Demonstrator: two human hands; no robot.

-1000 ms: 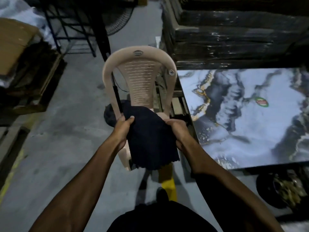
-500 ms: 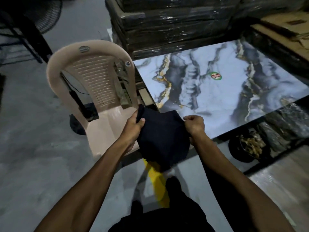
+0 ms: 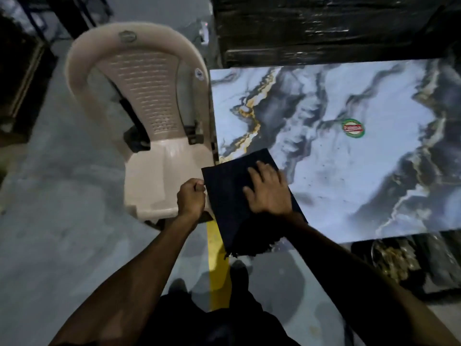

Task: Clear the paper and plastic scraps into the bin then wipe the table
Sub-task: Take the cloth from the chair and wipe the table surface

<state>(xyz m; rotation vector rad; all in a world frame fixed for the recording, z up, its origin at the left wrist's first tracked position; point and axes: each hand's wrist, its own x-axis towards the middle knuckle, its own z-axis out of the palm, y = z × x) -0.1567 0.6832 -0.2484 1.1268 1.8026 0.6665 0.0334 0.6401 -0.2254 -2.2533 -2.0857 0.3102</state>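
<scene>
Cloth (image 3: 232, 193) now on table (image 3: 349, 183), right hand (image 3: 268, 193) flat atop, left hand (image 3: 190, 199) pinching edge.

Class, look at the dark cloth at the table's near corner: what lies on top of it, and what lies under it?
The right hand lies flat on the dark cloth. Under it is the marble-patterned table corner; part overhangs the floor. The left hand pinches its left edge. Anything beneath the cloth is hidden.

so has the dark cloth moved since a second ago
Yes. The dark cloth was held up in front of the chair; now it lies over the table corner, right hand flat on it.
</scene>
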